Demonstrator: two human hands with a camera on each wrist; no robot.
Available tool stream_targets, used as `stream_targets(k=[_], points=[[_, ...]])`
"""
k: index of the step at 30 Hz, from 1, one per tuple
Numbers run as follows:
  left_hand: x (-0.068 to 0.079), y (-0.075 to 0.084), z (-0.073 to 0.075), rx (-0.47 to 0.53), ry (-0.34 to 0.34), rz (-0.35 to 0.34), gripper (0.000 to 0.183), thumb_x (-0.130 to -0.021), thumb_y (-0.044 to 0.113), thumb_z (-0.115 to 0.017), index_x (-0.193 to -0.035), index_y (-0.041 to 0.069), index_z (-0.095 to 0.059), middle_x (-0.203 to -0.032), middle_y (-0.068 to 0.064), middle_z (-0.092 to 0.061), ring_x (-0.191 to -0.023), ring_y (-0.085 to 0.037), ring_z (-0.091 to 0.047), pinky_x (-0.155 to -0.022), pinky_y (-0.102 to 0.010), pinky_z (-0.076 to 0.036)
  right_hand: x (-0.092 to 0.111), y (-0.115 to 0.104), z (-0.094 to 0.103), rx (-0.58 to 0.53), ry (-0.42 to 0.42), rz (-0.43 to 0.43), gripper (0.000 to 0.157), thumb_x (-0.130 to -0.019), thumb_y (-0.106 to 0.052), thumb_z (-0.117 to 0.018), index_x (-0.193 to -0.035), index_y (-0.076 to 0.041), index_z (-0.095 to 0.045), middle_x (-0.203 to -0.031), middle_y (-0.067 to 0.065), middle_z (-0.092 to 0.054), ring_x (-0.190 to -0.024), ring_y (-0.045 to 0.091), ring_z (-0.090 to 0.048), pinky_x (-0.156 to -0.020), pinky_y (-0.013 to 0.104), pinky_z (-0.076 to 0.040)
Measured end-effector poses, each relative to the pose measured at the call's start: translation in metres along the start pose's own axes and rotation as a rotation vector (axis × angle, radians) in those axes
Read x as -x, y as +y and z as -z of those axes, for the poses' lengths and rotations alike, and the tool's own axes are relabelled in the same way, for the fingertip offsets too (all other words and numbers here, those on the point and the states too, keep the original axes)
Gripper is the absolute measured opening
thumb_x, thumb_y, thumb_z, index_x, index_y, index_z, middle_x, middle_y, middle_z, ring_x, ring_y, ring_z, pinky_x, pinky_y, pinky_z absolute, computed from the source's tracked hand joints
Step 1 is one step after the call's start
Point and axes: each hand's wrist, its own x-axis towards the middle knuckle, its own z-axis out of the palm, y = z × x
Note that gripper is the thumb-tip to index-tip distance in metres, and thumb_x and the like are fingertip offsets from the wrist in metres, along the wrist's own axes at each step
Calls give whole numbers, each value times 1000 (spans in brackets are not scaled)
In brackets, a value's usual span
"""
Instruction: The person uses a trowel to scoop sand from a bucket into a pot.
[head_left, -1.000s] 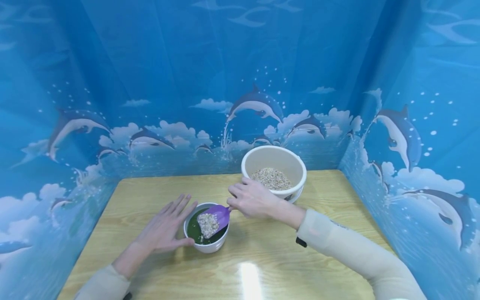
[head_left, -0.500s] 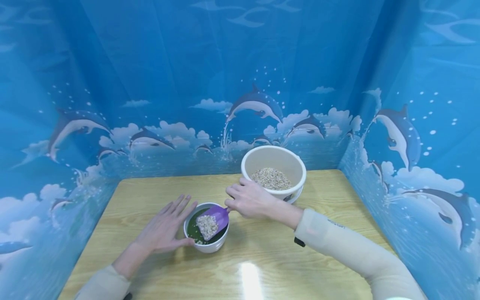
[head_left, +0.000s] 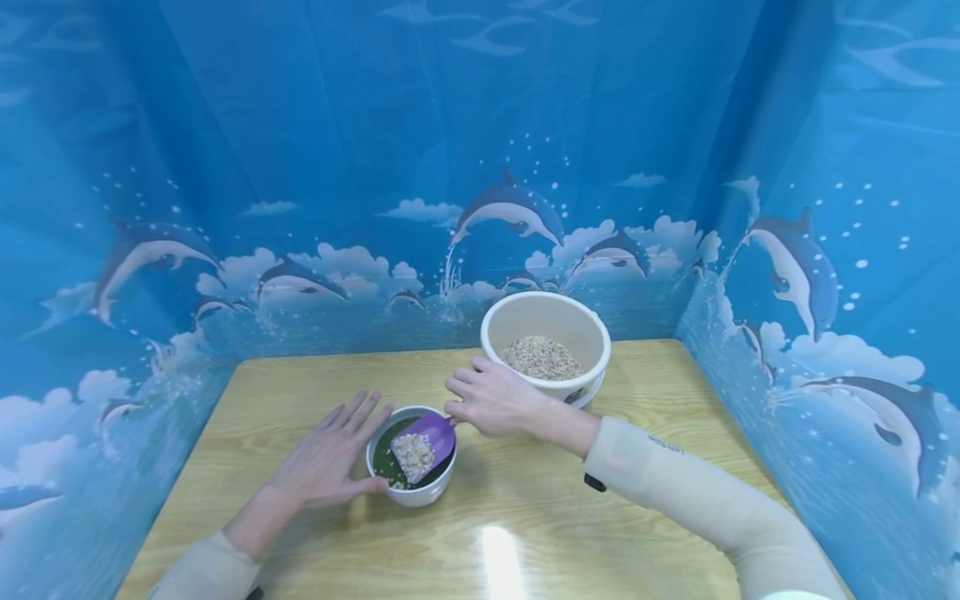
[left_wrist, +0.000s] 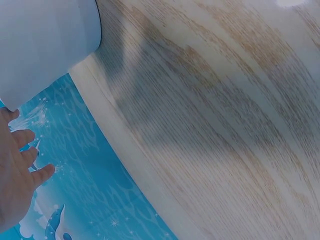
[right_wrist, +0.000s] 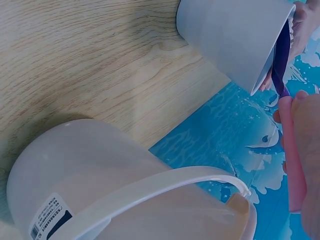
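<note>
My right hand (head_left: 498, 398) grips the pink handle (right_wrist: 294, 160) of a small trowel with a purple blade (head_left: 437, 432). Pale gravel (head_left: 414, 457) lies piled on the blade, which tilts down inside a white pot (head_left: 417, 498). Green shows within the pot, and some loose grains are scattered over it near the front left of the rim. My left hand (head_left: 330, 454) is spread at the pot's left side, fingers straight, the thumb right at the rim. In the left wrist view its fingers (left_wrist: 30, 156) reach along the pot's wall (left_wrist: 47, 42).
A larger white bucket (head_left: 581, 333) holding more of this gravel stands behind and right of the pot. Its handle (right_wrist: 170, 185) lies along its side. The wooden table (head_left: 600, 517) is bounded by a blue dolphin curtain (head_left: 375, 125) on three sides.
The right hand and trowel have shifted slightly left over the pot. More loose grains lie on the green near the front left rim. The left hand has stayed in place.
</note>
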Motion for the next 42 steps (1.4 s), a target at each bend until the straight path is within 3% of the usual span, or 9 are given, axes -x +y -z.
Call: stream_targets(k=[5, 21, 31, 42], points=[[-1, 0, -2, 4, 4, -2, 112, -85, 83, -62, -162, 6, -37, -169, -25, -33, -155, -48, -39, -122, -62, -41, -1, 0, 1, 8, 9, 6, 31, -107, -53, -51, -101, -30, -72, -98, -9, -67, -93, 12, -59, -80, 28, -47], [1, -1, -1, 1, 2, -1, 112, -85, 83, -61, -163, 7, -35, -170, -25, -32, -155, -48, -38, -123, -63, -41, -11, 5, 7, 45, -88, 12, 31, -109, -51, -47, -112, -31, -72, -108, -8, -69, -102, 12, -61, -86, 27, -50], [1, -2, -2, -14, 11, -14, 113, -84, 83, -62, -163, 7, -36, -170, -24, -33, -155, -47, -38, -122, -62, -42, -17, 6, 10, 69, -83, 20, 29, -107, -52, -52, -109, -31, -71, -107, -8, -68, -100, 12, -60, -85, 28, -50], [0, -2, -1, -21, 11, -23, 112, -85, 84, -60, -161, 5, -39, -169, -25, -34, -155, -47, -38, -122, -61, -43, -26, 6, 19, 83, -171, 25, 26, -104, -50, -59, -118, -32, -72, -115, -7, -69, -109, 13, -62, -92, 29, -53]])
